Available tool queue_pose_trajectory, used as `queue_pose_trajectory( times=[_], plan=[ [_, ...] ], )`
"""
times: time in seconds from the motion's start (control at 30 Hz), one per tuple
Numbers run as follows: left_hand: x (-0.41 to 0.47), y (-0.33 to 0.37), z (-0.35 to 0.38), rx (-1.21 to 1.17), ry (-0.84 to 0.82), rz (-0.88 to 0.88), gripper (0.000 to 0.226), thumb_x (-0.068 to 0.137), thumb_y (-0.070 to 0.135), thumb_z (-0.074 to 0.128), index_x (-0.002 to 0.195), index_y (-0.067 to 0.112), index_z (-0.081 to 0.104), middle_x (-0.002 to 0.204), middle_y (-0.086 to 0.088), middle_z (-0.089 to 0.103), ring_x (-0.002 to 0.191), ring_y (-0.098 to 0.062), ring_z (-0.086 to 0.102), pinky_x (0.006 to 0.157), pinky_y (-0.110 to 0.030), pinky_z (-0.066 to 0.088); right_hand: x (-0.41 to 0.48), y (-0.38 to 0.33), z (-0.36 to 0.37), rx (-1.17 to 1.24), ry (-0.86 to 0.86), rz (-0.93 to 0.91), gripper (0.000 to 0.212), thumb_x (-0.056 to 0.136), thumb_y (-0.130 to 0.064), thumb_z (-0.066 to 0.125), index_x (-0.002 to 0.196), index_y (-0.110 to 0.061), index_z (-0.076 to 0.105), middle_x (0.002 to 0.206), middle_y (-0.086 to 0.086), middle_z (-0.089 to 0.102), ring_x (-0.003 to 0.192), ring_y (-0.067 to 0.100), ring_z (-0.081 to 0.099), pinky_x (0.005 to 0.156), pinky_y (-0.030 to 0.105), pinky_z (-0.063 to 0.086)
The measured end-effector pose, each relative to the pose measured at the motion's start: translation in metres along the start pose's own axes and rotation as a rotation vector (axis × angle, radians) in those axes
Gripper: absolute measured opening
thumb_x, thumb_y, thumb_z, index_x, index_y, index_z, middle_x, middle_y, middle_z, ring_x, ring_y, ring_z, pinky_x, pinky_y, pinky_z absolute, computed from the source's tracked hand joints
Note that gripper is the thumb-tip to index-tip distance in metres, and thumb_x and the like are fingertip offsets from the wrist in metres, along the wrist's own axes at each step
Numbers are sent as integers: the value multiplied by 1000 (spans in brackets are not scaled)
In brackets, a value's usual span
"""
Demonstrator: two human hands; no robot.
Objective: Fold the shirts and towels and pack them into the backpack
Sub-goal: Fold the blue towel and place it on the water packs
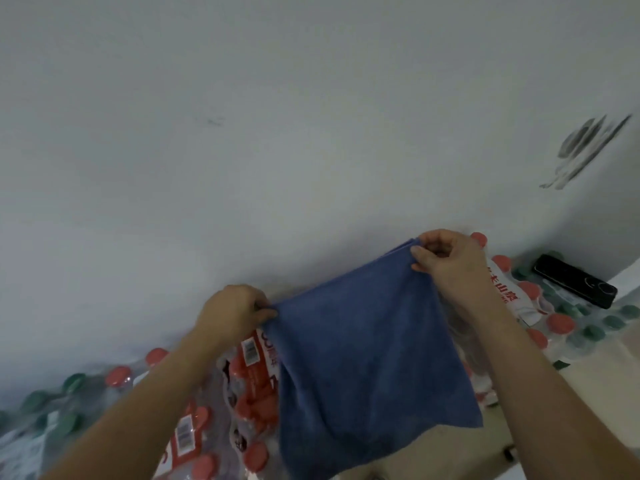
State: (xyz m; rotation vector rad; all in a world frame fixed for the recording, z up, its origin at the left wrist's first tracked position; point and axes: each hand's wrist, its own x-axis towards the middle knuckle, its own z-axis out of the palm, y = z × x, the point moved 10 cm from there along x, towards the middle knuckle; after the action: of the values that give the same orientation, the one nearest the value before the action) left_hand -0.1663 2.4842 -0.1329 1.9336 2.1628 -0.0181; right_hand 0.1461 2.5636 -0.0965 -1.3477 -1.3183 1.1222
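A blue towel (367,358) hangs in the air in front of me, doubled over, its lower edge loose near the bottom of the view. My left hand (235,311) pinches its upper left corner. My right hand (446,259) pinches the upper right corner, held higher than the left, so the top edge slopes up to the right. Neither a backpack nor a shirt is in view.
Shrink-wrapped packs of water bottles with red caps (249,403) and green caps (595,327) stand along a white wall (277,133) behind the towel. A black phone (575,280) lies on the packs at the right. A pale surface (588,375) shows at the lower right.
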Motion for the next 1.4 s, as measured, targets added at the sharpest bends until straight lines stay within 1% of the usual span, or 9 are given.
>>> queue_pose_trajectory(
  times=[0.2,0.37,0.47,0.6,0.73,0.83,0.93,1.1,1.4],
  plan=[
    [-42,-11,-12,74,87,207,16,76,28,77,91,22,76,88,1,67,82,-15,60,70,-21,44,-7,-17,3,36,53,-65,22,87,5,61,77,-14,60,72,3,58,64,10,57,58,10,52],
    [-82,-51,-45,-345,161,-66,13,81,35,73,69,37,70,72,16,70,64,-2,62,65,-19,49,-34,-36,-7,-2,124,-124,24,89,2,59,77,-18,58,72,2,56,66,12,56,57,13,53],
    [-115,-57,-85,-695,323,-107,12,73,23,79,66,18,72,64,5,70,57,-11,64,56,-21,52,-57,-49,-25,2,201,-148,24,91,0,58,77,-20,56,73,4,53,66,14,55,50,16,53],
    [-162,-34,-125,-969,394,86,16,73,5,77,71,4,61,63,-1,66,58,-10,61,57,-18,51,-109,-76,-46,-2,335,-218,4,93,-4,56,94,-8,56,79,5,56,70,13,56,53,17,55],
    [-214,9,-132,-976,215,402,11,85,-1,64,83,9,61,73,-9,61,66,-10,58,61,-19,46,-158,-101,-72,-92,481,-261,3,93,-10,58,96,-10,57,82,8,55,82,25,60,74,35,59],
    [-243,35,-119,-847,101,546,25,93,2,55,87,22,68,80,1,61,74,-11,57,66,-18,43,-176,-137,-83,-257,581,-324,3,89,-16,60,91,-19,60,67,-2,50,78,29,59,82,47,54],
    [-254,44,-99,-753,81,573,38,95,7,53,90,41,69,83,16,56,79,-6,55,70,-14,39,-175,-186,-60,-468,595,-403,11,90,-21,56,98,-17,63,70,-2,53,78,21,54,78,34,46],
    [-254,18,-61,-750,156,399,27,91,10,58,109,25,71,85,20,54,81,4,53,72,-8,39,-131,-219,59,-686,403,-519,20,96,-21,49,110,-13,61,101,15,67,96,35,59,73,33,39],
    [-268,-129,81,-835,107,-297,32,82,5,65,111,18,71,91,16,57,78,5,55,70,-1,34,-134,-78,365,-631,-429,-540,17,97,-16,46,101,-13,63,93,7,68,85,23,59,72,29,41]
  ],
)
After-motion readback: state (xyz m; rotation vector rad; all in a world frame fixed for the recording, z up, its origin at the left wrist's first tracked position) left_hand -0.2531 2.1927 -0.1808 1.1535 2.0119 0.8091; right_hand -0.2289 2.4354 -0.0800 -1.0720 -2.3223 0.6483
